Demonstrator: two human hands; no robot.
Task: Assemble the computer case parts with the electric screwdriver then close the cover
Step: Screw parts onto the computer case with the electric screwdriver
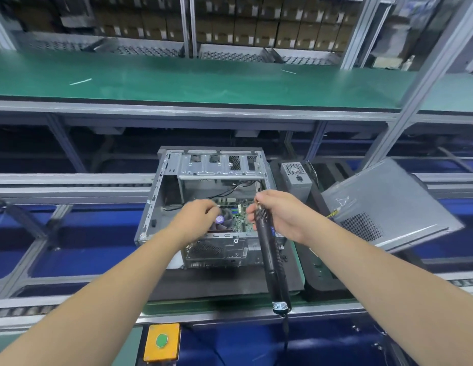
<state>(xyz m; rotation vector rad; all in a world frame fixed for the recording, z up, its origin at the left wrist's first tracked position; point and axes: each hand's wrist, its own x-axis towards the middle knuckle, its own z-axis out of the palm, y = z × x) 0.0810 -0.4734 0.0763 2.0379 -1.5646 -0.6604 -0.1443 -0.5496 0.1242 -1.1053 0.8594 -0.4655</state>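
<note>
step: still screwing, cover [388, 204] off at right | case [203, 196] open mid-belt | right hand [277, 216] wrapped round driver [269, 249] | left hand [201, 215] curled over fan, can't tell if holding a screw | next: seat bit square

Greys, greens and one spot of yellow

We see a silver-grey computer case [174, 165] with a green board [239, 223] inside, a black electric screwdriver [272, 260] with a brass-coloured tip, a grey cover [388, 196] with a dotted vent patch, a green shelf [203, 80] above, blue panels [84, 260] below, and a yellow box [174, 352] carrying a green button [161, 341].
</note>
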